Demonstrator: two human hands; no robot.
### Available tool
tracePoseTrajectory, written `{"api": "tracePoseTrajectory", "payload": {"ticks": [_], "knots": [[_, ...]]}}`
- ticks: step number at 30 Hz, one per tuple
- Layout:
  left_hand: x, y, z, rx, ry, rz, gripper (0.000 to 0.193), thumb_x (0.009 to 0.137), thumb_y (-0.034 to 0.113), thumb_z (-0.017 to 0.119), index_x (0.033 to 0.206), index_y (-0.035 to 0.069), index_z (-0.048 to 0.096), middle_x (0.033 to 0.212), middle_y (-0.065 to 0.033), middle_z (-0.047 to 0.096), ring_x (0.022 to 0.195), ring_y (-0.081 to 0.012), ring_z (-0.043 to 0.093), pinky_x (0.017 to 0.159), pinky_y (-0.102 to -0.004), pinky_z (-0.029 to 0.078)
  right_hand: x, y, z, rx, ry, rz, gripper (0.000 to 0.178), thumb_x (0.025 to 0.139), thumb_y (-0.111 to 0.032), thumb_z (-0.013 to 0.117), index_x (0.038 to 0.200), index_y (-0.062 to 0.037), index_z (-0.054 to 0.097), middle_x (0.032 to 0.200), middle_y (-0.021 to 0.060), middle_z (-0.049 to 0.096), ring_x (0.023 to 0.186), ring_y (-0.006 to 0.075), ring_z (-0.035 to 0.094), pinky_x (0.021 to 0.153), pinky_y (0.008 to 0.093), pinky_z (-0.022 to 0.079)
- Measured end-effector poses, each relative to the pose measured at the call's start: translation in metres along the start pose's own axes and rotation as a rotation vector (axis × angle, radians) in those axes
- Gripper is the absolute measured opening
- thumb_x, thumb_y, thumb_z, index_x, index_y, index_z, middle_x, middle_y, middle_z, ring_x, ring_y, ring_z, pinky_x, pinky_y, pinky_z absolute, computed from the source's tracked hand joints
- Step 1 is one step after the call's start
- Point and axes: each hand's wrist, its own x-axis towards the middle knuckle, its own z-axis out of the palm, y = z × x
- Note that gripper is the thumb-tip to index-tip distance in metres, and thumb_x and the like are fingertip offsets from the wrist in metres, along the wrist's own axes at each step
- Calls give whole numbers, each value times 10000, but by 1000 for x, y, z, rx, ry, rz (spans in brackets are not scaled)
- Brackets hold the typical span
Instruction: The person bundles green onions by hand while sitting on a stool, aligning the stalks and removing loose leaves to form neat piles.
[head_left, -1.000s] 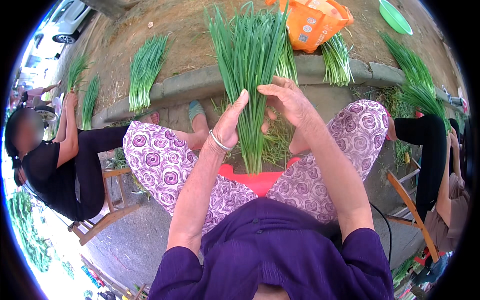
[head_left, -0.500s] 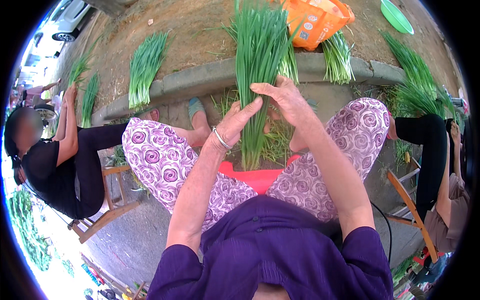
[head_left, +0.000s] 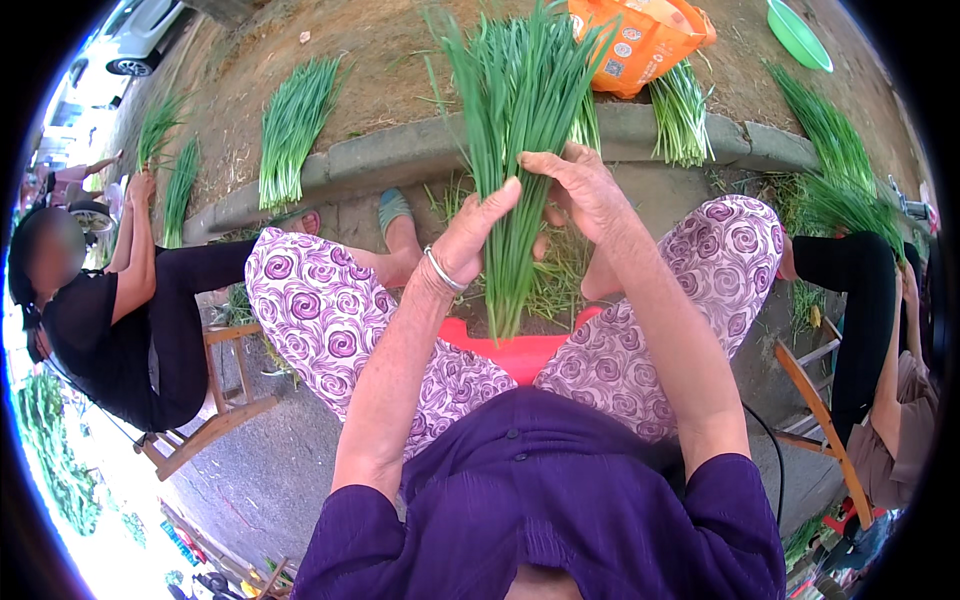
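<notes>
A thick bunch of garlic chives stands upright between my knees, its leafy tops fanned out. My left hand grips it from the left, thumb pointing up along the front and the fingers hidden behind the stalks. From the right, my right hand is curled about the bunch, with its thumb across the leaves and some fingertips showing behind. The narrow lower ends of the chives hang in front of the red seat. A silver bangle circles my left wrist.
A concrete kerb crosses ahead, with chive bundles lying along it. Beyond it sit an orange bag and a green basin. Chive scraps litter the ground. People on wooden chairs flank me.
The tops of the bunch have spread wider and lean more to the left. My right hand has shifted slightly to the right, and both hands still hold the chives.
</notes>
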Motion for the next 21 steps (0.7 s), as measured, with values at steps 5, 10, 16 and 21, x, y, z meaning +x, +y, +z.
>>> {"api": "tracePoseTrajectory", "payload": {"ticks": [5, 10, 16, 21], "knots": [[2, -4, -5, 50, 97, -16, 394, 936, 349, 515, 1150, 20, 534, 911, -119, 643, 668, -176, 628, 574, -276, 533, 2, 2, -2, -32, -6, -25, 279, 798, -206, 692, 969, 1, 618, 826, 49, 628, 635, 108, 537, 483, 250, 426], [4, -4, -6, -58, 108, 13, 383, 943, 341, 498, 1158, 27, 532, 895, -127, 648, 660, -185, 630, 578, -288, 534, 3, 4, -2, 77, 38, -63, 266, 817, -185, 664, 1001, -2, 611, 869, 58, 635, 672, 129, 563, 535, 269, 456], [5, -4, -7, -96, 108, 20, 395, 943, 358, 491, 1159, 30, 533, 886, -137, 650, 655, -184, 630, 577, -293, 536, 5, 5, -5, 97, 25, -27, 284, 841, -213, 635, 1029, -7, 581, 944, 68, 621, 823, 163, 583, 681, 318, 470], [5, -4, -7, -59, 111, 9, 407, 949, 372, 475, 1170, 33, 526, 895, -128, 646, 659, -187, 629, 569, -283, 530, 6, 5, -6, 97, -6, -15, 305, 841, -224, 641, 1044, -8, 571, 945, 65, 612, 844, 168, 577, 703, 327, 470]]}}
